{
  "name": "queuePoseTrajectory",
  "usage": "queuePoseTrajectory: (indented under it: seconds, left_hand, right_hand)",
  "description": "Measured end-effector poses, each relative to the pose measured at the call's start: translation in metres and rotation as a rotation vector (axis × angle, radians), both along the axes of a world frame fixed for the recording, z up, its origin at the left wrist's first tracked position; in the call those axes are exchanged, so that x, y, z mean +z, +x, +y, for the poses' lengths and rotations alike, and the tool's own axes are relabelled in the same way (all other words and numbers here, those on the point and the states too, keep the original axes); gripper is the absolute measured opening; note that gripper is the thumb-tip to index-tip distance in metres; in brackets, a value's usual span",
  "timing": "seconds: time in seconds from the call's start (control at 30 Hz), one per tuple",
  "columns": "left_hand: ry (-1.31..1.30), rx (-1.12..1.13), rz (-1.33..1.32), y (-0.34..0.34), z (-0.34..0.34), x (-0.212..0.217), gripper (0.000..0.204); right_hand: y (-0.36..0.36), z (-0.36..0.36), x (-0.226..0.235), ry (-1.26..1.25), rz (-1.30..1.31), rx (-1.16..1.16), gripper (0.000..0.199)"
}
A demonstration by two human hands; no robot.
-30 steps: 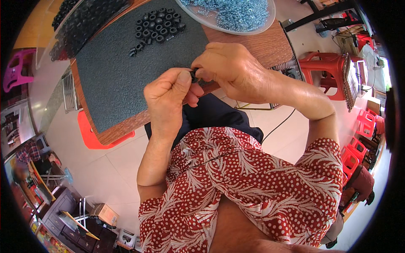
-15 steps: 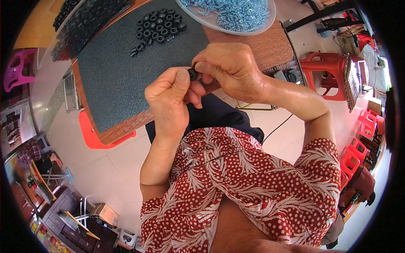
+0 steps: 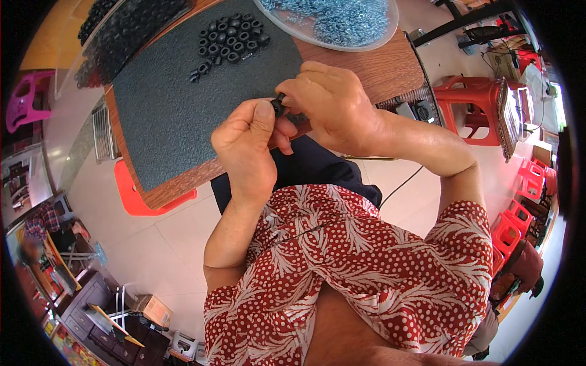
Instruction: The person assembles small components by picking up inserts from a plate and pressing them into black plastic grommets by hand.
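A dark textured mat (image 3: 177, 110) covers the wooden surface (image 3: 378, 67), with a cluster of black rubber rings (image 3: 229, 38) near its far edge. The left hand (image 3: 247, 149) and right hand (image 3: 332, 107) meet above the surface's near edge, fingers of both clamped together on one small black ring (image 3: 278, 107). To the right, a shallow tray of blue-grey metal washers (image 3: 332, 18) sits.
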State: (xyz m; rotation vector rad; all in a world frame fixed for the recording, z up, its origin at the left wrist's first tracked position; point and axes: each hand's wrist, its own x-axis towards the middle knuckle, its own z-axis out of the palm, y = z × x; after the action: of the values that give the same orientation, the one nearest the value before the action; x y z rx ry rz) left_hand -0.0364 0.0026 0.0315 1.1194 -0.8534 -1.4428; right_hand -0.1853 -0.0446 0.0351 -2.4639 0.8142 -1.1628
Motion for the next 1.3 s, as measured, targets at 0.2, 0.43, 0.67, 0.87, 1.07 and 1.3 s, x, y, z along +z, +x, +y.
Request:
queuePoseTrajectory:
  seconds: [0.2,0.43,0.67,0.87,1.07,1.3]
  left_hand:
    - [-0.043,0.056,-0.003,-0.003,0.002,-0.003,0.026]
    - [0.022,0.11,0.054,-0.006,0.002,-0.001,0.027]
    - [0.126,0.136,0.173,-0.01,-0.001,0.004,0.024]
    - [0.056,0.139,0.184,-0.014,-0.001,-0.003,0.023]
    - [0.143,0.063,0.116,-0.006,-0.004,0.006,0.019]
    - [0.176,0.021,0.099,0.004,-0.013,0.016,0.015]
  right_hand:
    - [0.002,0.003,0.0,-0.073,0.026,-0.015,0.04]
    - [0.005,0.009,0.001,0.003,0.049,0.005,0.044]
    - [0.006,0.007,-0.006,-0.113,0.118,-0.057,0.052]
    - [0.006,0.007,-0.013,-0.165,0.102,-0.06,0.054]
    - [0.002,0.0,-0.019,-0.182,0.054,-0.045,0.04]
    - [0.002,-0.002,-0.015,-0.187,0.054,-0.048,0.043]
